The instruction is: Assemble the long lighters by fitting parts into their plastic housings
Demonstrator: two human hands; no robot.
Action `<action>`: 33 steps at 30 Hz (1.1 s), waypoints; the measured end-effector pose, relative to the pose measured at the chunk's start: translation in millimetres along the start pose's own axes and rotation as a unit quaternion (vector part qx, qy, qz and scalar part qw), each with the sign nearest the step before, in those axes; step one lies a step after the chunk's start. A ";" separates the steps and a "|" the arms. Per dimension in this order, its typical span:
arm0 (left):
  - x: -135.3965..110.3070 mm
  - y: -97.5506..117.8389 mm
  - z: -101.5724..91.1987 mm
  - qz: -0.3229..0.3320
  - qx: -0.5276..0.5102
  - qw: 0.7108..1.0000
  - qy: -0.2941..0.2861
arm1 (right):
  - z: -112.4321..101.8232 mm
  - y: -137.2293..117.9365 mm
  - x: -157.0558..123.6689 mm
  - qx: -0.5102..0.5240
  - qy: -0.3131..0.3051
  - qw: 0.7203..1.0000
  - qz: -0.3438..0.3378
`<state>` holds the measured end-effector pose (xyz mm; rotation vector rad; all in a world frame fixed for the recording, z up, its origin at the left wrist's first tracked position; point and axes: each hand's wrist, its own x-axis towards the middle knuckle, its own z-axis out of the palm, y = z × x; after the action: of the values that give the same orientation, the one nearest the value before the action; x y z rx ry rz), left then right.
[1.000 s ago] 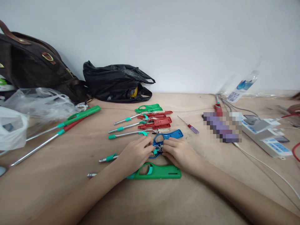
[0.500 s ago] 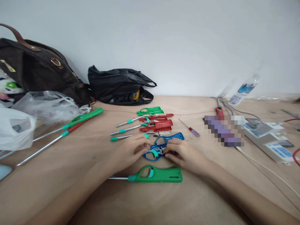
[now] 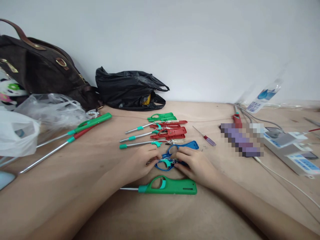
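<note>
Blue lighter body on surface; left hand, right hand grips pinching it; green lighter just beside.

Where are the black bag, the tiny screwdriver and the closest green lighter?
black bag point(image 3: 130, 88), head view, crumpled middle.
tiny screwdriver point(image 3: 210, 141), head view, purple handle.
closest green lighter point(image 3: 180, 187), head view, handle body.

A plain, pale grey-white wall fills the upper half of the frame, evenly and softly lit. Below it a light tan wooden tabletop spans the whole lower half.
</note>
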<state>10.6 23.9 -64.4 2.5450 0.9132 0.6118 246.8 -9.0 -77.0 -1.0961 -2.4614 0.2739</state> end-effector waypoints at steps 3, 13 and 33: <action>-1.4 -0.2 2.4 0.001 0.014 1.000 -0.002 | 0.9 0.5 0.1 -0.005 0.001 1.000 -0.008; -2.2 -2.7 6.2 -0.017 0.031 0.999 -0.041 | 1.6 -1.6 0.9 -0.029 0.006 0.999 -0.017; -0.3 8.4 8.1 -0.095 0.022 0.994 -0.042 | 3.1 -6.7 3.4 -0.104 0.012 0.993 -0.052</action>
<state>18.8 16.1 -67.3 2.4631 1.1341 0.4299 239.0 -11.0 -76.3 -1.0392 -2.5591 -0.0284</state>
